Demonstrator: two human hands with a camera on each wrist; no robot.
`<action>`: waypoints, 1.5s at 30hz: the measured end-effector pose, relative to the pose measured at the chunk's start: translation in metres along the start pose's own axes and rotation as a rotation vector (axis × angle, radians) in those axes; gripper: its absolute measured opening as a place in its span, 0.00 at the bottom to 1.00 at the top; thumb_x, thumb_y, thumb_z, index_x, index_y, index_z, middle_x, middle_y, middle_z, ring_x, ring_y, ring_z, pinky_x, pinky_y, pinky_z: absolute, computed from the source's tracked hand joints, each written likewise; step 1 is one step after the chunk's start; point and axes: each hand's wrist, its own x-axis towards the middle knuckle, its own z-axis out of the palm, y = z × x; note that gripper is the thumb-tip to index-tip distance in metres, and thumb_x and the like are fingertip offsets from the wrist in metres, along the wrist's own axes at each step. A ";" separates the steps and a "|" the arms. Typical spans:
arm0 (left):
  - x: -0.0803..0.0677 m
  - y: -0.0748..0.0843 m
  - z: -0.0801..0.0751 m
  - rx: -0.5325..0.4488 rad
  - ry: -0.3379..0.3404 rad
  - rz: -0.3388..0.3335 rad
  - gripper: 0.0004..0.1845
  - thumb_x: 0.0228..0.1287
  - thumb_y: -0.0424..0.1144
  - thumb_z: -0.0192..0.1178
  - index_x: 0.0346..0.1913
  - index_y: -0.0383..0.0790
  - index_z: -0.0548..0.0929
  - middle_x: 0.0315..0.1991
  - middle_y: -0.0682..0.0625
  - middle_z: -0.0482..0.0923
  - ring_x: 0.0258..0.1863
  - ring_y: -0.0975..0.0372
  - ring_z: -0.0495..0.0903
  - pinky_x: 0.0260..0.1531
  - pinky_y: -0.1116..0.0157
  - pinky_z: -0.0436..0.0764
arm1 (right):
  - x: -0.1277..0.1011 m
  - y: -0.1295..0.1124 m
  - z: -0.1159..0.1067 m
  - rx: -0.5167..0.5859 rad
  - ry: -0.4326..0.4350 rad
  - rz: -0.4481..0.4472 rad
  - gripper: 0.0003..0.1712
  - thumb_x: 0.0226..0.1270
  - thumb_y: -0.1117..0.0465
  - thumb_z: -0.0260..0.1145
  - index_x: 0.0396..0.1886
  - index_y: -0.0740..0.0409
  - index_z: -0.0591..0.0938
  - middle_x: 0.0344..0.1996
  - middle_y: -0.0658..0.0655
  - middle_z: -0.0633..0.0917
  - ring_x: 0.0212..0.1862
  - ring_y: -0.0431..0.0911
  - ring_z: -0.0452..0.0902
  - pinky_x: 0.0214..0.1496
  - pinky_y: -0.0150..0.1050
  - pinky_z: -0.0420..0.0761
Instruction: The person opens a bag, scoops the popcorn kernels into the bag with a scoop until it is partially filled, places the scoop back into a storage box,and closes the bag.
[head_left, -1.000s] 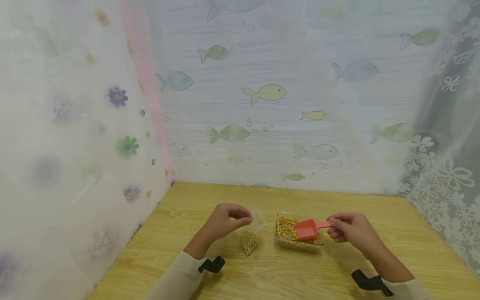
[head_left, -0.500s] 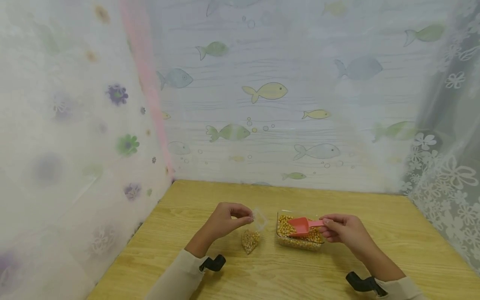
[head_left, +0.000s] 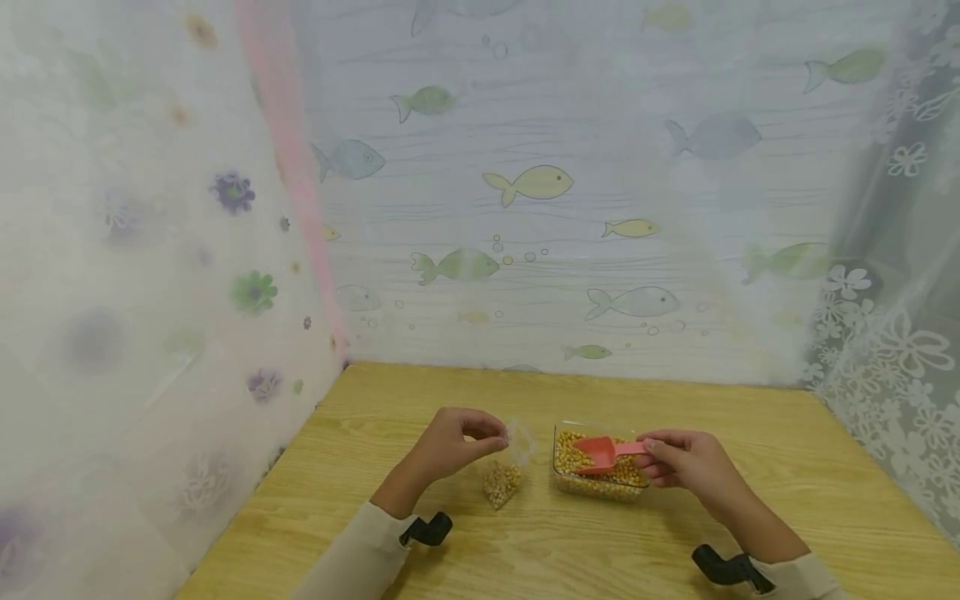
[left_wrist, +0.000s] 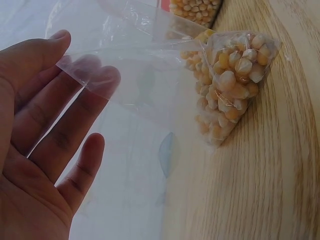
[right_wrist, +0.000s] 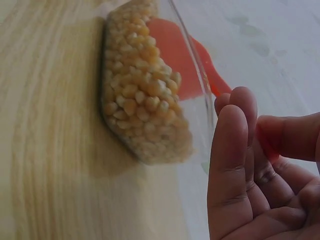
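I record, lower centre: coral-red scoop (head_left: 597,455), yellow kernels (head_left: 568,461); bottom: yellow wood-grain tabletop (head_left: 555,550); upper centre: pale backdrop (head_left: 570,258), fish-patterned in green, yellow, grey-blue.

Red scoop (head_left: 597,456): blade lies farther left over the corn kernels (head_left: 628,474) than a second ago | my right hand (head_left: 690,465): shifts left with it, fingertips (head_left: 649,445) now overlapping the right end of the clear box (head_left: 600,489) in the head view (a second ago, just outside it) | kernels: more show right of the blade, fewer left
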 end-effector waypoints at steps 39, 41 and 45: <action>0.003 0.007 0.014 0.002 -0.041 0.113 0.14 0.70 0.51 0.68 0.48 0.47 0.91 0.41 0.62 0.89 0.39 0.70 0.87 0.44 0.61 0.87 | -0.013 -0.024 0.017 0.252 -0.057 -0.005 0.25 0.80 0.54 0.64 0.63 0.70 0.79 0.35 0.52 0.91 0.36 0.42 0.87 0.43 0.37 0.89; 0.003 0.009 0.015 0.000 -0.047 0.121 0.15 0.71 0.51 0.68 0.48 0.45 0.91 0.41 0.62 0.90 0.39 0.70 0.87 0.44 0.61 0.87 | -0.015 -0.027 0.021 0.251 -0.070 -0.018 0.25 0.79 0.54 0.64 0.63 0.70 0.79 0.36 0.52 0.91 0.37 0.43 0.88 0.44 0.38 0.89; 0.003 0.010 0.016 -0.002 -0.060 0.118 0.15 0.71 0.52 0.67 0.48 0.46 0.91 0.41 0.62 0.89 0.39 0.70 0.86 0.44 0.61 0.87 | -0.020 -0.032 0.028 0.239 -0.076 -0.036 0.26 0.79 0.53 0.65 0.63 0.69 0.79 0.37 0.52 0.91 0.38 0.44 0.88 0.44 0.39 0.89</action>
